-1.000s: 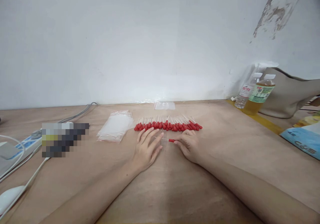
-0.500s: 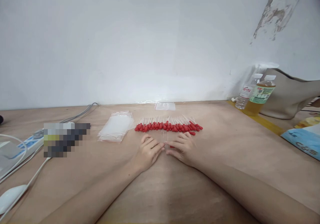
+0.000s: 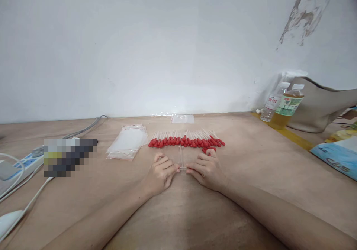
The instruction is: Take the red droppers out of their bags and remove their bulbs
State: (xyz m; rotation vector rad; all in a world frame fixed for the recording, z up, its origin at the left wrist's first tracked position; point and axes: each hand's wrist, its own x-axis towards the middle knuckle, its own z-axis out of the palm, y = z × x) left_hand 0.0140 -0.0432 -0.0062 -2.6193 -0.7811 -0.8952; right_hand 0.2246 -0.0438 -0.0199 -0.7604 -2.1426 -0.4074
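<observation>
My left hand (image 3: 161,171) and my right hand (image 3: 206,169) rest on the wooden table, fingertips almost meeting. Both pinch the near end of a small clear plastic bag (image 3: 182,157) that lies flat between them. Just beyond it is a row of several red-bulbed droppers (image 3: 185,142), tips pointing at the wall. One loose red dropper (image 3: 208,149) lies by my right knuckles. A stack of clear zip bags (image 3: 127,142) sits to the left of the row.
Another clear bag (image 3: 182,119) lies by the wall. Two bottles (image 3: 284,106) and a beige bag (image 3: 320,105) stand at the right, with a blue packet (image 3: 334,157) nearer. At the left lie a power strip (image 3: 25,161), cables and a white mouse (image 3: 8,222).
My right hand held a red-bulbed dropper at the bag's mouth while my left hand lay flat on it. Now both hands have drawn nearer and pinch the bag's near end.
</observation>
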